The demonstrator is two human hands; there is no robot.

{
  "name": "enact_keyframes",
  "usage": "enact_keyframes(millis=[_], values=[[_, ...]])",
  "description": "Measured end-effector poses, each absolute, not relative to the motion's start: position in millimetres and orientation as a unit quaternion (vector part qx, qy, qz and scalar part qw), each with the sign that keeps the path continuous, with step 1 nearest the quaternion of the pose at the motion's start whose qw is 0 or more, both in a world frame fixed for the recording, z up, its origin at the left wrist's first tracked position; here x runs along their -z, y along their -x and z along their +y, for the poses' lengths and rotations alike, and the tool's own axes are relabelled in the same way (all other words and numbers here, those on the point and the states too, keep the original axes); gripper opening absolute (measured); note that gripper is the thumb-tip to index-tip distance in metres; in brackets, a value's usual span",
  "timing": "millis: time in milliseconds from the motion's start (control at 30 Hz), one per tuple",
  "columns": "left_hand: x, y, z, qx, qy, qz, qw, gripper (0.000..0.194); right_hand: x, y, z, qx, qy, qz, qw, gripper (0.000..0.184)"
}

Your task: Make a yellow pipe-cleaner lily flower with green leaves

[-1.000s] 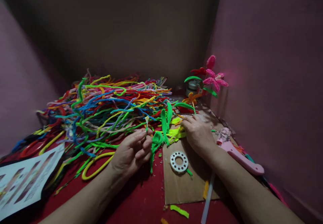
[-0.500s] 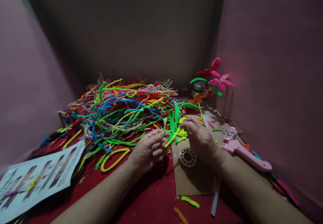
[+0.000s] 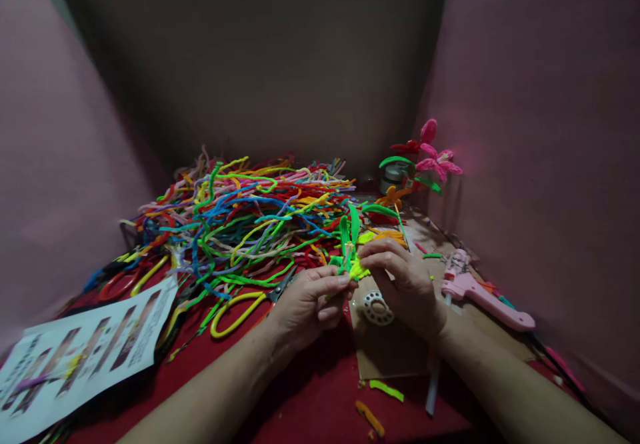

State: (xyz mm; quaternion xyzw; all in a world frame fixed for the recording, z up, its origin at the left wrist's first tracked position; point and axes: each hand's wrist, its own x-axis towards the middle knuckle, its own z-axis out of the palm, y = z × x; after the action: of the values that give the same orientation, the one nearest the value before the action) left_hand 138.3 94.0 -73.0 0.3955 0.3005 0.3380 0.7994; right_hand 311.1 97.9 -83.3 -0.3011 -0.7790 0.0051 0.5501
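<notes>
My left hand [image 3: 315,301] is closed in a pinch on a thin stem whose pale tip [image 3: 349,249] stands up above the fingers. Just right of those fingertips is a bright yellow-green pipe cleaner [image 3: 358,271]. My right hand [image 3: 403,274] has its fingers curled at that yellow-green piece, the thumb partly hidden behind the hand. Green pipe-cleaner leaves [image 3: 354,223] rise directly behind both hands. Beneath the right hand, a white ring with holes [image 3: 379,308] lies on a piece of cardboard [image 3: 390,357].
A heap of colourful pipe cleaners [image 3: 250,211] fills the back left. Yellow-handled scissors [image 3: 237,314] lie beside my left wrist. A printed sheet [image 3: 95,351] is at left. To the right are a pink glue gun [image 3: 487,297] and pipe-cleaner flowers [image 3: 440,162].
Both hands have come closer together. The yellow-green strip that stretched between them now shows as a short, bunched piece at the left fingertips. The view has shifted slightly.
</notes>
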Motion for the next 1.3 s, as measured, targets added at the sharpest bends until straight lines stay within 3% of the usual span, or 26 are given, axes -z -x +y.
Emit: enact_keyframes(millis=[333, 700, 900, 1000, 1133, 1300], values=[[74.5, -137.5, 90.7, -0.361, -0.405, 0.280, 0.792, 0.011, 79.2, -313.1, 89.2, 0.211, 0.284, -0.843, 0.405, 0.031], [70.7, -142.2, 84.8, -0.352, -0.303, 0.281, 0.840, 0.015, 80.2, -309.4, 88.1, 0.220, 0.294, -0.830, 0.419, 0.032], [66.5, -137.1, 91.0, -0.399, -0.342, 0.304, 0.795, 0.014, 77.3, -357.0, 72.3, 0.202, 0.490, -0.770, 0.354, 0.031], [64.7, -136.4, 91.9, -0.405, -0.342, 0.321, 0.785, 0.016, 89.6, -398.1, 52.6, 0.210, 0.668, -0.671, 0.245, 0.033], [65.4, -138.0, 91.4, -0.409, -0.350, 0.314, 0.782, 0.015, 111.8, -428.5, 38.1, 0.165, 0.726, -0.658, 0.113, 0.031], [68.1, -140.1, 92.2, -0.411, -0.368, 0.307, 0.776, 0.014, 122.2, -428.6, 39.8, 0.183, 0.711, -0.664, 0.138, 0.035]])
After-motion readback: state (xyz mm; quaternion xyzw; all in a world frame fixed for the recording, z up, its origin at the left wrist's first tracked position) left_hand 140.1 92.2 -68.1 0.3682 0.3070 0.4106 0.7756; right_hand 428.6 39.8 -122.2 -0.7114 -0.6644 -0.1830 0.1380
